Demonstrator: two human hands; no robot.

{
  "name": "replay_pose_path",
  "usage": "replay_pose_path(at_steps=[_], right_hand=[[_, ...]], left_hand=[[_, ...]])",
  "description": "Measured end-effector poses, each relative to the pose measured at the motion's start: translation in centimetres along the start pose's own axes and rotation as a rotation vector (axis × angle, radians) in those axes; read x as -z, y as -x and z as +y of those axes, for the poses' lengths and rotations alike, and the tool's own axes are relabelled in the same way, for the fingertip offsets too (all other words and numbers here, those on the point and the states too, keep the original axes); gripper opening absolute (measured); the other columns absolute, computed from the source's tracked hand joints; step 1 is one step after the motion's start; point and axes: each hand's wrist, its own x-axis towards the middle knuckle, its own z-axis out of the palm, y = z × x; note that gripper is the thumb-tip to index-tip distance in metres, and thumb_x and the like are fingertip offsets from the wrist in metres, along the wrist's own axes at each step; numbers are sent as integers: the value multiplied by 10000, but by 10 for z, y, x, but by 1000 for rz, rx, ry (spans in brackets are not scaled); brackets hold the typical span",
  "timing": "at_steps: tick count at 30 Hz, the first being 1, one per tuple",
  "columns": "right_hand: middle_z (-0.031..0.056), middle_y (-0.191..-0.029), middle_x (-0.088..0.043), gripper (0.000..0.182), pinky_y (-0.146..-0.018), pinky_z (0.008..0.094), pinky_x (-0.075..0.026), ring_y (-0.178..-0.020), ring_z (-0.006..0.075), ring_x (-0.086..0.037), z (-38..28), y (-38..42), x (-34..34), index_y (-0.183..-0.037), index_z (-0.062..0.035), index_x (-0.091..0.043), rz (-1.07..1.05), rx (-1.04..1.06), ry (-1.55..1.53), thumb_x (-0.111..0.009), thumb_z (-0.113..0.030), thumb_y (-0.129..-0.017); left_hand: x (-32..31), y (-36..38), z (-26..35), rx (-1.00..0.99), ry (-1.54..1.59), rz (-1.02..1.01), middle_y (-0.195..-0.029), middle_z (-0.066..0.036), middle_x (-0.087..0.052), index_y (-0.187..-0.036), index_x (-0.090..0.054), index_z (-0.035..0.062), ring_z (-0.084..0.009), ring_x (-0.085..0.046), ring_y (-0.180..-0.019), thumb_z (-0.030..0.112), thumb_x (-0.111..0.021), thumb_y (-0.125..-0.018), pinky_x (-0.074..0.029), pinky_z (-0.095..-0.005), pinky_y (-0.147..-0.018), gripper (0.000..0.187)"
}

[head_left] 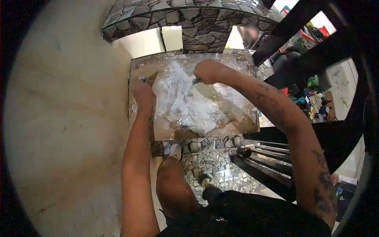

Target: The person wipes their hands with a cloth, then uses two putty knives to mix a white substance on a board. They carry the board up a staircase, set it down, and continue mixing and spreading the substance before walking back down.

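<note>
The right hand (pixel 207 72) clenches its fingers around a dark tool (pixel 196 80) above the middle of the board (pixel 241 127). Whether the left hand (pixel 145 94), at the board's left edge, grips anything, I cannot tell. The white mass (pixel 185 94) spreads from near the far edge almost to the near edge, so a hard pull toward the body could spill it onto the stone-patterned floor (pixel 217 164), perhaps making the footing slick. Uneven pressure might also shift the board. The mass looks wet, lumpy and ragged in outline; the board is flat, brown, roughly rectangular, glossy and smeared white.
</note>
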Motion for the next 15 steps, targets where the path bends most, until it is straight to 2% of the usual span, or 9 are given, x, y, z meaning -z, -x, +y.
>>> replay_pose_path(at_steps=[3,4,6,8,12,14,15], right_hand=[[198,-714,-618,194,-623,452,-482,-713,386,-604,16,22,-12,-692,-13,-648,-28,-246,-214,-619,-196,-632],[209,-700,-613,259,-628,448,-482,-693,378,-606,25,26,-26,-701,-4,-647,47,-242,-162,-631,-253,-633],[217,-689,-610,292,-630,441,-485,-675,377,-605,34,35,-40,-696,8,-644,76,-345,-253,-641,-275,-625],[221,-672,-608,318,-616,427,-490,-651,366,-609,33,44,-42,-690,26,-641,120,-462,-348,-656,-282,-614],[204,-633,-609,334,-542,392,-498,-584,311,-625,15,65,-50,-677,73,-630,204,-680,-580,-693,-245,-597],[179,-608,-607,299,-498,371,-495,-539,266,-621,9,69,-67,-673,83,-630,284,-718,-719,-694,-201,-604],[167,-596,-605,282,-475,361,-494,-517,243,-619,7,71,-77,-671,88,-630,327,-734,-787,-694,-179,-608]], left_hand=[[34,7,28,208,195,-34,-1026,-297,-534,-1147,-401,-100,-422,-536,-943,105,-518,-832,-412,-459,-823,394],[51,15,43,216,144,-92,-1008,-300,-546,-1148,-400,-101,-427,-547,-920,128,-527,-838,-416,-467,-811,406],[75,27,73,259,149,-122,-966,-300,-567,-1158,-387,-104,-435,-562,-881,156,-546,-839,-427,-474,-784,441],[85,41,101,333,265,-84,-919,-294,-583,-1179,-365,-107,-439,-570,-848,165,-567,-829,-440,-474,-755,488],[76,60,126,106,285,-216,-865,-295,-588,-1223,-322,-107,-443,-576,-837,160,-594,-801,-455,-471,-718,569],[76,66,148,-8,239,-322,-853,-303,-585,-1228,-319,-105,-445,-579,-831,144,-595,-791,-459,-471,-726,573],[77,67,161,-4,242,-355,-841,-304,-585,-1221,-328,-103,-446,-581,-820,139,-592,-789,-461,-475,-727,561]])
